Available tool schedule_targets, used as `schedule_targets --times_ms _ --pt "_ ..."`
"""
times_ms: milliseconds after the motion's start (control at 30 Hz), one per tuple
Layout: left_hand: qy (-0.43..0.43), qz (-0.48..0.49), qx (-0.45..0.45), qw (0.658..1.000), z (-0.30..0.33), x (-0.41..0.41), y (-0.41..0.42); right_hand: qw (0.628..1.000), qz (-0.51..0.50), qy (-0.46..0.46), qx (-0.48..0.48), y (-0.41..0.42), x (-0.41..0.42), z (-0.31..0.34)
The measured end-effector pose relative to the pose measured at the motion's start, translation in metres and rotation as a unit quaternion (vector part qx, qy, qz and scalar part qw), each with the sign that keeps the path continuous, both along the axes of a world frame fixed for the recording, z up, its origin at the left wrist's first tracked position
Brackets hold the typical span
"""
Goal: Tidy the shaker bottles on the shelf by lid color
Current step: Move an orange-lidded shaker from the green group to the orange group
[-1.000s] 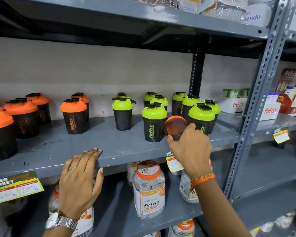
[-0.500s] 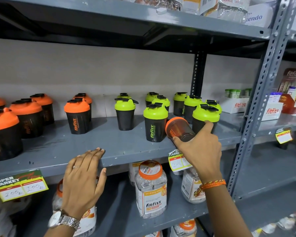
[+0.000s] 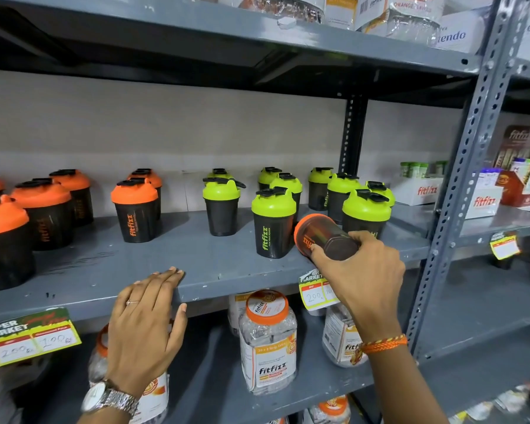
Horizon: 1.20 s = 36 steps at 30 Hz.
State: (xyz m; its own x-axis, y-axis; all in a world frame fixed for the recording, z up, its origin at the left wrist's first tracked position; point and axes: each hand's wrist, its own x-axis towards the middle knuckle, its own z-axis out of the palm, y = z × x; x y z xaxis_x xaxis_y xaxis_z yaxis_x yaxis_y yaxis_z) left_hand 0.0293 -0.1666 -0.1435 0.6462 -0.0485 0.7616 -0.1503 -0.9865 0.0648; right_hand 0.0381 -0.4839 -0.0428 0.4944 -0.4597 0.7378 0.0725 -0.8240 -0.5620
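Note:
My right hand (image 3: 361, 270) grips a dark shaker bottle (image 3: 325, 238) with an orange rim, tipped on its side with its base toward me, just above the grey shelf (image 3: 104, 264). It hangs between a green-lidded shaker (image 3: 273, 223) and another green-lidded one (image 3: 366, 214). Several more green-lidded shakers stand behind them. Orange-lidded shakers (image 3: 135, 209) stand at the shelf's left and middle. My left hand (image 3: 147, 322) lies flat and empty, its fingertips on the shelf's front edge.
Clear jars with orange lids (image 3: 268, 341) stand on the shelf below. Price tags (image 3: 28, 338) hang from the shelf edge. A perforated steel upright (image 3: 459, 191) rises at the right, with white boxes (image 3: 423, 189) beyond it. Packaged goods fill the shelf above.
My right hand has tilted the orange-rimmed shaker further onto its side, lifted between the green-lidded ones. My left hand has stayed on the shelf edge.

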Motion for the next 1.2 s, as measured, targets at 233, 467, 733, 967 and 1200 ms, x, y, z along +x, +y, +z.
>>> schedule_targets --times_ms 233,467,733,967,1200 --pt "0.006 0.001 0.004 1.0 0.001 -0.001 0.0 1.0 -0.008 0.011 -0.023 0.008 -0.019 0.005" --pt "0.016 -0.013 0.019 1.0 0.005 -0.005 0.001 0.962 0.139 -0.083 0.222 0.01 -0.064 0.001" --pt "0.034 0.014 0.012 0.999 0.011 -0.026 0.02 0.606 0.54 0.001 0.584 0.072 -0.055 -0.011" --pt "0.069 0.088 0.022 0.994 0.017 -0.052 0.048 0.453 0.703 0.119 0.535 0.135 -0.023 -0.007" --pt "0.123 0.095 0.059 0.986 0.034 -0.062 0.056 0.614 0.68 0.178 0.358 0.188 0.036 0.009"
